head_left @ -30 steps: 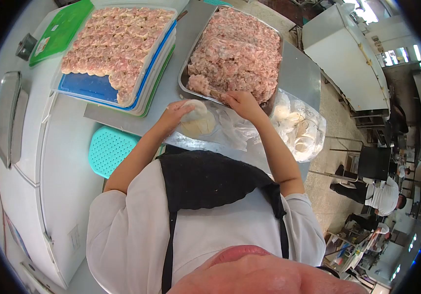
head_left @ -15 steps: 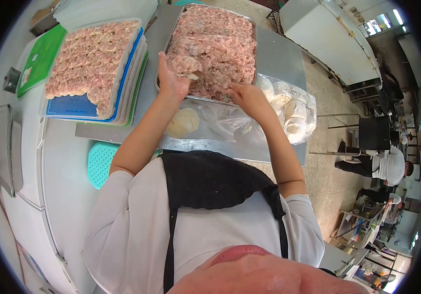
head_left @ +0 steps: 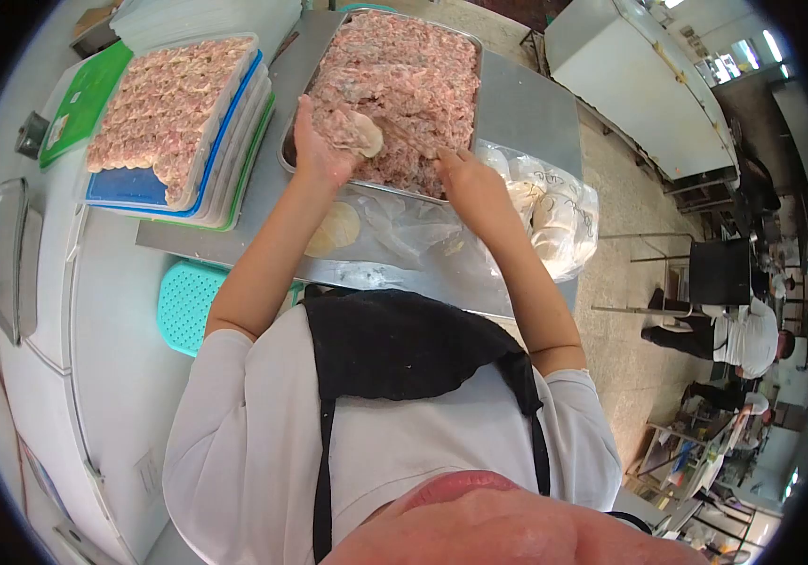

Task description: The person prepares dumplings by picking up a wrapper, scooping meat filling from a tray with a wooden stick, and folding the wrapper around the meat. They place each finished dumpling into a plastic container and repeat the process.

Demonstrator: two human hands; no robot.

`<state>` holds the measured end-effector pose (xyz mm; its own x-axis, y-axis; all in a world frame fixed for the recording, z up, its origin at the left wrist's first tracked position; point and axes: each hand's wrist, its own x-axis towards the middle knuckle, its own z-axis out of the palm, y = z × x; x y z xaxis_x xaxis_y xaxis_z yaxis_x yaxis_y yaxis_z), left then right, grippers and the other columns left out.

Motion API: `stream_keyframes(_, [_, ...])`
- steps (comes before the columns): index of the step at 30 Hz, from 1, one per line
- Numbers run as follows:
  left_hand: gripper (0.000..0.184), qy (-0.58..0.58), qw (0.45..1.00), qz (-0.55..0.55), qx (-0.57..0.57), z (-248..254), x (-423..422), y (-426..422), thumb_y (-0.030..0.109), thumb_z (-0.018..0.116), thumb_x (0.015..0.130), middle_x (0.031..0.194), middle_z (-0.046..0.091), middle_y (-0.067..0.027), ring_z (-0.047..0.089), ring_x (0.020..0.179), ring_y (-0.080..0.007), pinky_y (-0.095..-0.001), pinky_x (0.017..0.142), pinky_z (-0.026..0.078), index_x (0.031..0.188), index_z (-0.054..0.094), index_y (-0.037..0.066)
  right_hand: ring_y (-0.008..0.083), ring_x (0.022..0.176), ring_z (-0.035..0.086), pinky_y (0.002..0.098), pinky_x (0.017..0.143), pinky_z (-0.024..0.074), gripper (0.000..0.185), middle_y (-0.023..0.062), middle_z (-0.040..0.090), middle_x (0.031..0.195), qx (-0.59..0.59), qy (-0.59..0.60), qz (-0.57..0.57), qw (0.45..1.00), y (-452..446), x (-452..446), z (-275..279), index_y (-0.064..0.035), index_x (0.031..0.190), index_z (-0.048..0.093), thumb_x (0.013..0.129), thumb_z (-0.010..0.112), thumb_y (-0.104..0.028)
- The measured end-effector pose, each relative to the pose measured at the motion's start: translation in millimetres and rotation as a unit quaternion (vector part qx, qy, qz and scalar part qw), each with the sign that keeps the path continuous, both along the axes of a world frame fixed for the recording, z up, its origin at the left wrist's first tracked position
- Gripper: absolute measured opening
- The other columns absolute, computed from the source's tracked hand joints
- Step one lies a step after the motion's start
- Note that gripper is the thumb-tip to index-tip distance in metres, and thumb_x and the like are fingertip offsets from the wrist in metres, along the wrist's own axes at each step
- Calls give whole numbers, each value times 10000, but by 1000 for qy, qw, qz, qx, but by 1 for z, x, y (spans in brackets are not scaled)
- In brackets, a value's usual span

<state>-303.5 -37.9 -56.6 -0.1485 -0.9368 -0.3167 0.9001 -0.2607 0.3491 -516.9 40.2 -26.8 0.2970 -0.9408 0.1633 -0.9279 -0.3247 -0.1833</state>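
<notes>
My left hand (head_left: 321, 155) is cupped around a round dough wrapper (head_left: 369, 137) topped with minced meat, over the near left part of a metal tray. Its pale edge shows beyond my palm. Closed on the end of a thin filling spatula (head_left: 423, 145), my right hand (head_left: 468, 184) is at the tray's near right edge. The blade lies against the meat and is hard to make out. Pink minced meat (head_left: 404, 66) fills the tray (head_left: 477, 71). More wrappers (head_left: 333, 231) lie on the plastic in front.
At left, filled dumplings (head_left: 173, 104) sit in rows on a blue-based container (head_left: 131, 186), atop stacked trays. A plastic bag of wrapper stacks (head_left: 554, 212) lies at right on the steel table (head_left: 540, 113). A turquoise stool (head_left: 187, 306) is below. A person (head_left: 752, 334) works far right.
More of the wrapper's pale edge shows past my left palm. My right hand stays low by the tray's near edge. The view has shifted slightly.
</notes>
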Motion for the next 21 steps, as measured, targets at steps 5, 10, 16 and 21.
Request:
stream_keyframes(5, [672, 20, 999, -28, 18, -12, -6, 5, 621, 536, 849, 991, 583, -118, 557, 963, -315, -543, 900, 424, 1127, 532, 10, 365, 784, 626, 470, 689, 496, 212, 175, 608, 892, -11, -61, 121, 991, -4, -6, 1, -40, 1059, 571, 920, 513, -188])
stream_keyframes(10, [670, -16, 1000, 2, 20, -4, -19, 6, 547, 547, 864, 1143, 544, -162, 529, 1114, -366, -536, 968, 419, 1245, 467, 1, 359, 837, 620, 468, 713, 491, 262, 152, 587, 851, 13, 11, 104, 994, 6, 7, 21, -16, 1102, 568, 912, 527, -192])
stream_keyframes(16, [499, -37, 993, -40, -109, -9, -4, 16, 220, 627, 830, 1070, 561, -115, 567, 1036, -296, -507, 918, 468, 1251, 463, 8, 388, 872, 620, 428, 774, 498, 293, 199, 646, 928, 3, -213, 124, 969, -11, -29, 29, 38, 1074, 599, 946, 491, -202])
stream_keyframes(21, [493, -424, 852, -156, -264, 40, 12, 39, 39, 658, 769, 1066, 574, -70, 574, 1034, -217, -428, 928, 472, 1235, 502, 67, 342, 896, 618, 371, 816, 476, 354, 207, 653, 977, 175, -242, 78, 951, 3, -29, 59, 38, 1134, 598, 962, 502, -257])
